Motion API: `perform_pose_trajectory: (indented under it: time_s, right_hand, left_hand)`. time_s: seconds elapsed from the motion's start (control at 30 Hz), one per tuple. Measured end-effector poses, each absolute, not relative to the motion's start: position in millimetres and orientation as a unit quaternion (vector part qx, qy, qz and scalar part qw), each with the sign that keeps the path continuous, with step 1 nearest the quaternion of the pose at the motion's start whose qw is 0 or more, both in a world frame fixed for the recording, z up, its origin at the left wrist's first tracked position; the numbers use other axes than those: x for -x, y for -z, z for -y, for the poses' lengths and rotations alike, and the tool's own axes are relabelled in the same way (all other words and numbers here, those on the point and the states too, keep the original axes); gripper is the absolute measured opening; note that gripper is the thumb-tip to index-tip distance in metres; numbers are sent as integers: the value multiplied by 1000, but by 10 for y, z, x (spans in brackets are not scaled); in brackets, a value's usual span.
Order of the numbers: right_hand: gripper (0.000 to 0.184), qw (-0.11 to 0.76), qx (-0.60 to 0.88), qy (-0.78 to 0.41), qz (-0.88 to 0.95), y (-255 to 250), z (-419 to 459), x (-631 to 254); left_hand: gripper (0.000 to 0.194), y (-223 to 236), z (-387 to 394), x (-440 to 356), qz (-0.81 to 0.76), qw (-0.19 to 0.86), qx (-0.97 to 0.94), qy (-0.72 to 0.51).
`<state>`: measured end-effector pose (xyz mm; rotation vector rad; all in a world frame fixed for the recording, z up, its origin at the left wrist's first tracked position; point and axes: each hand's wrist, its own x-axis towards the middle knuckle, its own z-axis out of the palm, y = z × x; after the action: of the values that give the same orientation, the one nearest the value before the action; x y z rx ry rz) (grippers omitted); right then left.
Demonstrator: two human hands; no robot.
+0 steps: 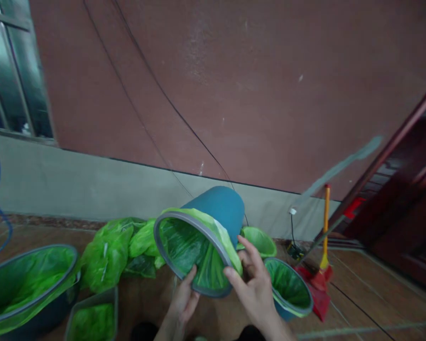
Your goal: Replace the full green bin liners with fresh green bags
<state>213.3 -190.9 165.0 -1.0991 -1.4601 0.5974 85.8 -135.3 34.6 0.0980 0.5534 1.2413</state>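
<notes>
A blue trash bin is tipped on its side in the air, its mouth turned toward me. A green plastic bag lines it and folds out over the edge, with a grey rim ring around the mouth. My left hand grips the lower edge, thumb on the inside and fingers hidden underneath. On the right side, my right hand pinches the rim, thumb at the ring and fingers behind on the bag and bin wall.
A large lined bin and a small grey bin stand at left. Green bags lie by the wall. Another lined bin, a light green basin, a red dustpan and a yellow-handled broom are at right.
</notes>
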Motion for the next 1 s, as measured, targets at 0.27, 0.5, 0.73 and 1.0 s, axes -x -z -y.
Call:
perform_pose_trajectory:
  time_s: [0.27,0.5,0.73,1.0]
  right_hand:
    - [34,645,428,-437,458,-1606,1797,-2174]
    - [39,641,427,-530,355,-1630,1825,-2483]
    - [42,592,422,-490,480,-2221,1891,-2402]
    - [38,639,440,-475,415,-2022,1738,-2545]
  left_hand:
    - [36,-286,1373,-932,-270,768,-35,-580]
    - [36,-252,1355,-935,-284,749,-37,-597]
    - [42,-261,1301,-917,-300,720,-66,-622]
    - [35,-233,1247,-859,-348,697,-100,-618]
